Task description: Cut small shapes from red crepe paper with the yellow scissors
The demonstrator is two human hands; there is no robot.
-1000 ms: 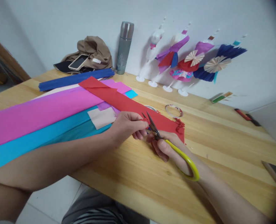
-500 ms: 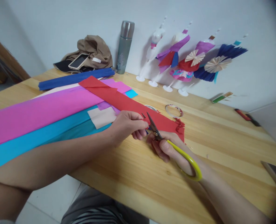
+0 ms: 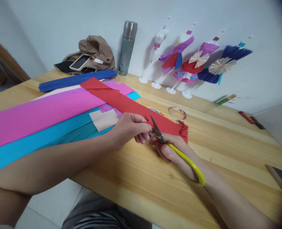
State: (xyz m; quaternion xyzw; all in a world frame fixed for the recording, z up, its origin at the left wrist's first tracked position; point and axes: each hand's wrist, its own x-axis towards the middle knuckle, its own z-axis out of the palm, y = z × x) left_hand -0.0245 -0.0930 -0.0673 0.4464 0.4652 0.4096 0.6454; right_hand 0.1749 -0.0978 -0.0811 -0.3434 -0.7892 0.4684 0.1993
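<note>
My left hand pinches a small piece of red paper, most of it hidden by the fingers. In my right hand is a pair of scissors with yellow handles. Their blades stand apart, the tips right at the pinched red piece. Behind both hands lies a long folded strip of red crepe paper, with crumpled red scraps at its right end. A small dark blue bit shows between my hands.
Pink and light blue paper lie left, near a blue roll. Behind stand a thermos, a phone on cloth, and several paper-dressed figures on white stands. A tape roll and glue-like tube lie right.
Both hands hold almost the same position. The scissors' handles have shifted very slightly, and the blades remain apart at the red piece.
</note>
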